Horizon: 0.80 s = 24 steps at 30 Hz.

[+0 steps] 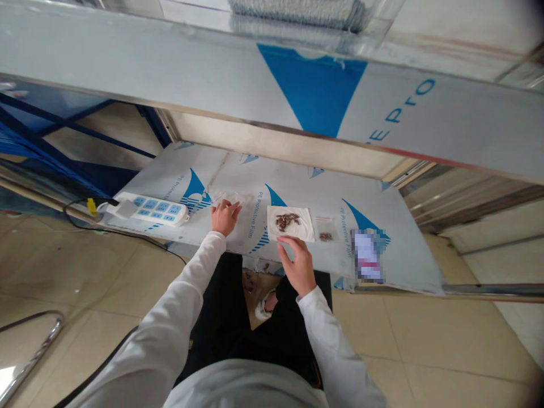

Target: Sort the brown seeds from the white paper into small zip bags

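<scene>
My left hand (225, 217) is over some thin clear plastic bags (244, 199), its fingers bent and thumb and fingertips pinched at the near bag's edge. Just in front of my right hand (296, 262) lies a white cloth-like square (306, 231) with a heap of small brown pieces (288, 221) on it. That hand is open, thumb and fingers apart, its fingertips by the square's near edge and nothing between them. Right of the square, a small clear zip bag (325, 229) with a reddish top line holds a few similar brown pieces. The pieces are too small to name.
A white power strip (153, 208) with a plugged-in adapter lies at the left of the film-covered table (293, 177). A blurred-out flat object (368, 256) is at the right. A shelf edge (191, 73) runs across above, and a black cable (127, 233) hangs along the front.
</scene>
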Each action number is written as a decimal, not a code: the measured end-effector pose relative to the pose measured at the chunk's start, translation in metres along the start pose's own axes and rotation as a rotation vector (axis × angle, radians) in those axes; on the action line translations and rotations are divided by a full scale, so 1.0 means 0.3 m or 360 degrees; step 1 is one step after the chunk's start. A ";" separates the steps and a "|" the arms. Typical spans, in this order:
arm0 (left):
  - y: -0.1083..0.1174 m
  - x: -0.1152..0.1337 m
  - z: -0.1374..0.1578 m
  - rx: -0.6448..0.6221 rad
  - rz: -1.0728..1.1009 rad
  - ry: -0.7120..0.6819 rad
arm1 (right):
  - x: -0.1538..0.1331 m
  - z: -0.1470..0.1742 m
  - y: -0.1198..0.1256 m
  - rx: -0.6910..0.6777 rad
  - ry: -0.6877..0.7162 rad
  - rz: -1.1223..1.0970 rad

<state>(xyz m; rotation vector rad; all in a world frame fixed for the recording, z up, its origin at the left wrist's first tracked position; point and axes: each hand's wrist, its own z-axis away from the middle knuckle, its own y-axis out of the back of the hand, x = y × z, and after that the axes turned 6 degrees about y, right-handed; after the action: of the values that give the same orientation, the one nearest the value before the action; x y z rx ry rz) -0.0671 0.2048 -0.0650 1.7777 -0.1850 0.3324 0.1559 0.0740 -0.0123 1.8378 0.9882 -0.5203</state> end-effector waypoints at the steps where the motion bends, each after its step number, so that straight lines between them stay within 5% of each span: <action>1: 0.016 0.002 0.007 0.0029 0.0009 0.0006 | -0.001 0.001 0.000 0.0007 -0.0033 -0.0017; 6: 0.114 0.064 0.146 0.0367 0.0237 -0.0199 | -0.045 -0.084 -0.013 0.0041 -0.0561 -0.0490; 10: 0.170 0.139 0.335 0.0343 0.0403 -0.0544 | -0.088 -0.178 -0.029 -0.0209 -0.0846 -0.0976; 14: 0.220 0.192 0.461 0.0222 0.0802 -0.0449 | -0.115 -0.158 -0.019 -0.0056 -0.0656 -0.0955; 17: 0.283 0.231 0.486 0.0120 0.1505 0.0099 | -0.131 -0.082 0.013 0.0064 -0.0326 -0.0646; 21: 0.360 0.278 0.460 -0.0449 0.2101 0.0551 | -0.134 -0.003 0.061 -0.0076 0.0184 -0.0329; 24: 0.378 0.288 0.448 -0.0652 0.2158 0.0641 | -0.135 0.019 0.090 -0.0158 0.0263 -0.0285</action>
<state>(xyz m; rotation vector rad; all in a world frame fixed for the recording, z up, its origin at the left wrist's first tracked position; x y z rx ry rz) -0.0031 0.0526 0.0403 0.9106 -1.0781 1.4677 0.1545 0.0466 0.0282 1.7339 1.2762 -0.4227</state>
